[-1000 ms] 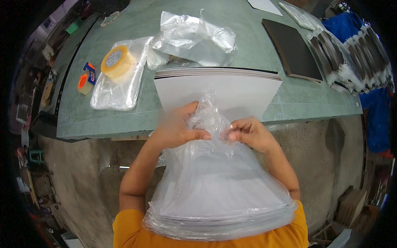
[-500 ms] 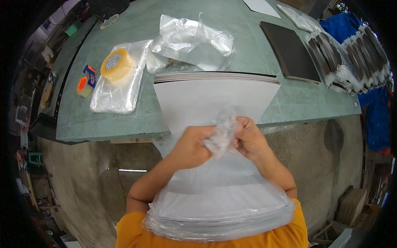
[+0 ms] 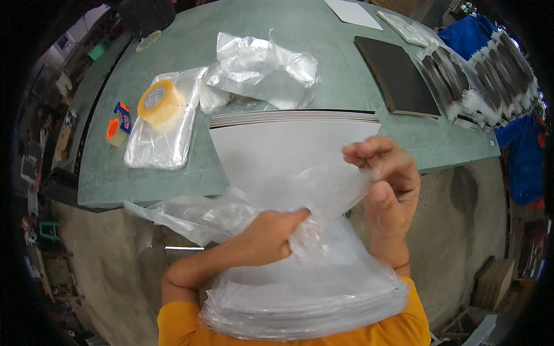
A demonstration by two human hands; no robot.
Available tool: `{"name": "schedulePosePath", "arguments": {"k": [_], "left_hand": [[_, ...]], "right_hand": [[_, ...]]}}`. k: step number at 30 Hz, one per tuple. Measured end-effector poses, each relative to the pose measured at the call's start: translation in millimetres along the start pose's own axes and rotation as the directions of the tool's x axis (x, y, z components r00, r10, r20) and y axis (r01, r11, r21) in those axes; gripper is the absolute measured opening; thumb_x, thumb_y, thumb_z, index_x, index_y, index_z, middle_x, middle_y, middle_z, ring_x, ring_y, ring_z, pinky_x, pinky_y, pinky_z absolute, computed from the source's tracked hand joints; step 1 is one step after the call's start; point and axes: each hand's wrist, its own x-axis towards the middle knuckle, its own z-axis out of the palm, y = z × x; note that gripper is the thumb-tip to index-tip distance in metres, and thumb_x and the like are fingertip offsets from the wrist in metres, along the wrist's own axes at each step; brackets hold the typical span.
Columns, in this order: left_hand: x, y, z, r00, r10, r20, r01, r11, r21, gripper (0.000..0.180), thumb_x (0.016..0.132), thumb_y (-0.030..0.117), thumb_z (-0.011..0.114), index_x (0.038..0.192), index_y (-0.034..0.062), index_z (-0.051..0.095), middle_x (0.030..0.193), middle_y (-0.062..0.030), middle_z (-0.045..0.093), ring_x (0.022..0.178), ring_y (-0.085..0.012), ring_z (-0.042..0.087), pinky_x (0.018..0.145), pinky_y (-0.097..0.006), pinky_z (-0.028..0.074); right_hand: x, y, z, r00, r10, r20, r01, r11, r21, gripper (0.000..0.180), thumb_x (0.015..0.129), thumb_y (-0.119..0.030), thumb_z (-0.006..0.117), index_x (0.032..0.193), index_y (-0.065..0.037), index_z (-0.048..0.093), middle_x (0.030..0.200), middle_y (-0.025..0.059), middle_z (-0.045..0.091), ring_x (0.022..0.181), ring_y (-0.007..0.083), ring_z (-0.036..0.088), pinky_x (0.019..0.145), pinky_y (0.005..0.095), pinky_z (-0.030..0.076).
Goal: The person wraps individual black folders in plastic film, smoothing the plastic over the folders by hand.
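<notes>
My left hand (image 3: pixel 266 235) is closed around a bunched part of a clear plastic bag (image 3: pixel 216 214), over the middle of the bundle. My right hand (image 3: pixel 395 187) is raised at the right with fingers apart, beside the film's edge; whether it touches the film, I cannot tell. A stack of white boards (image 3: pixel 283 138) with dark and light layered edges tilts from the table's front edge toward me. Loose film covers its lower part. Closer to my body, the bundle's near end (image 3: pixel 300 294) is wrapped in clear plastic and lies against my orange shirt.
On the green table (image 3: pixel 184 23) lie folded clear plastic bags (image 3: pixel 156 151) under a yellowish tape roll (image 3: pixel 158 102). A small tape dispenser (image 3: pixel 118 126) is left of them. Crumpled film (image 3: pixel 262 72) lies behind the boards. Farther right are a dark board stack (image 3: pixel 398 78) and plastic-wrapped dark bundles (image 3: pixel 502 78).
My hands were together on the bunched plastic. The right has moved right and opened; the left has come slightly nearer with the plastic. Loose film now spreads out to the left.
</notes>
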Motion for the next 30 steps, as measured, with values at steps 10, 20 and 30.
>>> {"name": "schedulePosePath", "arguments": {"k": [10, 20, 30], "left_hand": [[2.3, -10.6, -29.1, 0.887, -0.366, -0.282, -0.001, 0.608, -0.794, 0.019, 0.083, 0.019, 0.051, 0.079, 0.0002, 0.052, 0.065, -0.0038, 0.053, 0.062, -0.0109, 0.051, 0.055, -0.025, 0.039], [-22.7, -25.3, -72.0, 0.941, -0.129, 0.314, 0.312, 0.696, -0.647, 0.019, 0.063, 0.016, 0.061, 0.076, 0.0029, 0.057, 0.082, -0.0173, 0.058, 0.066, -0.0298, 0.057, 0.059, -0.034, 0.045], [-44.8, -75.9, -14.1, 0.957, -0.125, 0.263, -0.071, 0.777, 0.626, 0.014, 0.061, 0.010, 0.057, 0.073, 0.0034, 0.052, 0.073, -0.0150, 0.055, 0.064, -0.0304, 0.056, 0.056, -0.039, 0.045]], "right_hand": [[-19.5, 66.7, -43.6, 0.428, 0.334, 0.840, -0.805, 0.564, 0.186, 0.023, 0.083, -0.024, 0.055, 0.086, -0.002, 0.058, 0.082, 0.0079, 0.057, 0.075, 0.0166, 0.054, 0.067, 0.0284, 0.042], [-20.1, 21.3, -31.4, 0.026, 0.715, 0.698, -0.364, 0.657, -0.660, 0.038, 0.078, -0.030, 0.057, 0.102, -0.001, 0.056, 0.087, 0.0167, 0.057, 0.081, 0.0262, 0.058, 0.076, 0.0375, 0.044], [-16.6, 6.5, -68.1, 0.586, 0.702, 0.404, 0.243, 0.324, -0.914, 0.027, 0.070, -0.026, 0.063, 0.083, -0.003, 0.062, 0.065, 0.0105, 0.058, 0.066, 0.0232, 0.058, 0.066, 0.0385, 0.045]]}}
